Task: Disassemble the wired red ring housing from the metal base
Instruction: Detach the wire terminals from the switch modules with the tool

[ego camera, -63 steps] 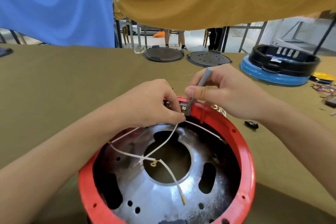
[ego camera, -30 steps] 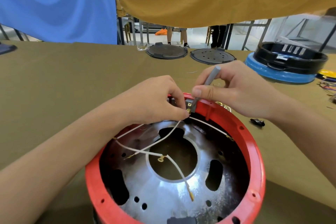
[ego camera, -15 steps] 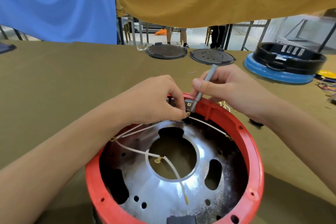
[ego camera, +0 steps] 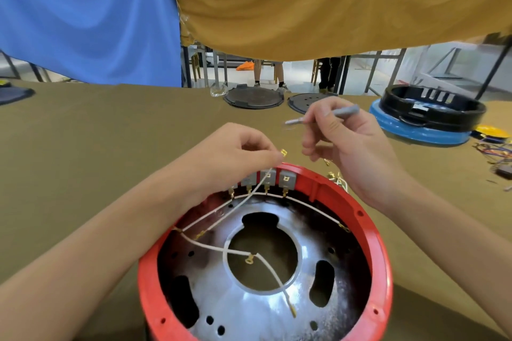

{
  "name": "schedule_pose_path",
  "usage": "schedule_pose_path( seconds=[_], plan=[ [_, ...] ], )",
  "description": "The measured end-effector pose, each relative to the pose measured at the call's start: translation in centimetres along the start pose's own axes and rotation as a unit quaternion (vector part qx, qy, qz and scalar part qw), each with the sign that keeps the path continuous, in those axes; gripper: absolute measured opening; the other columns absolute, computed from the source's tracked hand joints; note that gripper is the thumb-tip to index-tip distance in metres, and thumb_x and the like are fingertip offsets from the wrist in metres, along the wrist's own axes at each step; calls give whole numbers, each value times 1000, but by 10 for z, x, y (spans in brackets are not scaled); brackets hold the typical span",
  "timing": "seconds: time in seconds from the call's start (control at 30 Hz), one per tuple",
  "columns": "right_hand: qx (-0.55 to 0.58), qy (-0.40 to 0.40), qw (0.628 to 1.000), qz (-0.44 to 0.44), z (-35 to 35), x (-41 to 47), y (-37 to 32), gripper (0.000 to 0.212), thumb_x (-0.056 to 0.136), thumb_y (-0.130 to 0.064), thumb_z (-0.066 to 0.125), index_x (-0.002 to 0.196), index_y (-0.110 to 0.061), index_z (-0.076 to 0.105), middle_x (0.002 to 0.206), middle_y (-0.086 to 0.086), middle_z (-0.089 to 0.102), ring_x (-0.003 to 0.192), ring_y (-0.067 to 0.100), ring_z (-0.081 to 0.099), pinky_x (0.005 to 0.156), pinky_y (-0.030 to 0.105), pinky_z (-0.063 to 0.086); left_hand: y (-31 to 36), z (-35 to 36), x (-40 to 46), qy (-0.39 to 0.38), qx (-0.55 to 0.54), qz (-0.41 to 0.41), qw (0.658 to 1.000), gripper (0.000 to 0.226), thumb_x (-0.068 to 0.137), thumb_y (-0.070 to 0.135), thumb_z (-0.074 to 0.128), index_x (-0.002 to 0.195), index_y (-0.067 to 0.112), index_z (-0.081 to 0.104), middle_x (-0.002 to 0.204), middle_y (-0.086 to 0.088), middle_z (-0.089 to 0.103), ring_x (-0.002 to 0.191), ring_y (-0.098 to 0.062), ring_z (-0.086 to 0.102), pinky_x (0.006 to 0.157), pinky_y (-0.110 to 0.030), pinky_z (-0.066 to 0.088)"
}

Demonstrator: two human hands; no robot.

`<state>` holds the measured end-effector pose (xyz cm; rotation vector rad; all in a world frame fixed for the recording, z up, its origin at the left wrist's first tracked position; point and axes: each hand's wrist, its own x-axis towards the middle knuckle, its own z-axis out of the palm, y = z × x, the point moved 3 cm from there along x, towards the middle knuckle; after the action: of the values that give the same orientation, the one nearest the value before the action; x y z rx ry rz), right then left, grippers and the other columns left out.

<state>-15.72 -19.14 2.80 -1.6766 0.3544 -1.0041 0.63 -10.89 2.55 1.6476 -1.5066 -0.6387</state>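
Looking down at the red ring housing [ego camera: 379, 252], I see it sitting on the olive table [ego camera: 97, 147] at the bottom centre, wrapped around the shiny metal base [ego camera: 249, 304] with its round central hole. Just above the housing's far rim, my left hand [ego camera: 235, 152] pinches a white wire [ego camera: 238, 203] at its brass terminal [ego camera: 283, 152], lifted clear of the grey terminal block [ego camera: 286, 179] on that rim. My right hand [ego camera: 352, 144], above the housing's far right edge, grips a thin grey tool [ego camera: 342, 113] between thumb and fingers, tip pointing left.
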Motion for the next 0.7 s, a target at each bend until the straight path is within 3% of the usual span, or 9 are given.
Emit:
schedule_pose_path(
  seconds=[0.07, 0.17, 0.23, 0.4, 0.5, 0.63, 0.7],
  plan=[
    [-48, 0, 999, -20, 4, -2, -2, 17, 94, -21, 62, 91, -6, 56, 79, 6, 63, 71, 20, 62, 62, 28, 56, -1, -2, 1, 11, -39, -3, 999, 15, 89, 32, 68, 82, 20, 72, 81, -5, 72, 70, -8, 62, 71, -25, 50],
    [-86, -10, 996, -22, 10, -3, -1, 26, 87, -9, 71, 95, 1, 49, 84, 5, 67, 72, 25, 62, 63, 30, 59, 1, -2, 1, 13, -66, 13, 998, 15, 92, 29, 66, 86, 17, 71, 73, -1, 71, 65, -5, 61, 64, -15, 47],
    [-84, -21, 996, -12, 12, -2, 0, 27, 85, -5, 73, 95, 1, 49, 84, 9, 68, 68, 22, 62, 61, 29, 57, 2, -1, 1, 11, -60, 30, 998, 14, 92, 28, 66, 87, 16, 72, 77, -8, 72, 67, -8, 60, 66, -18, 48],
    [42, -21, 998, 46, 8, 0, 3, 24, 79, -7, 73, 89, -11, 52, 82, 12, 65, 71, 21, 64, 67, 31, 56, 6, -1, -1, 3, -66, 59, 996, 11, 91, 27, 67, 87, 19, 73, 83, -8, 74, 73, -11, 64, 72, -20, 52],
    [27, -7, 999, 43, 8, 0, 5, 21, 86, -1, 70, 87, -14, 53, 81, 9, 66, 72, 20, 66, 67, 31, 58, 7, 0, -2, 2, -65, 60, 996, 11, 91, 27, 67, 87, 20, 74, 83, -4, 75, 75, -12, 67, 75, -20, 53],
    [87, 63, 993, 57, 1, 4, 8, 18, 92, 2, 63, 90, -13, 55, 81, 5, 66, 79, 21, 72, 67, 29, 59, 8, 0, -2, 39, -41, 62, 996, 11, 95, 24, 62, 90, 20, 71, 87, -12, 70, 68, -8, 57, 65, -19, 47],
    [149, 96, 981, 80, -5, 7, 11, 17, 93, 5, 59, 93, -12, 53, 85, 8, 63, 85, 27, 75, 67, 30, 60, 7, -2, -2, 57, -18, 51, 997, 14, 96, 17, 58, 92, 23, 70, 87, -8, 68, 68, -5, 56, 64, -16, 46]
  ],
)
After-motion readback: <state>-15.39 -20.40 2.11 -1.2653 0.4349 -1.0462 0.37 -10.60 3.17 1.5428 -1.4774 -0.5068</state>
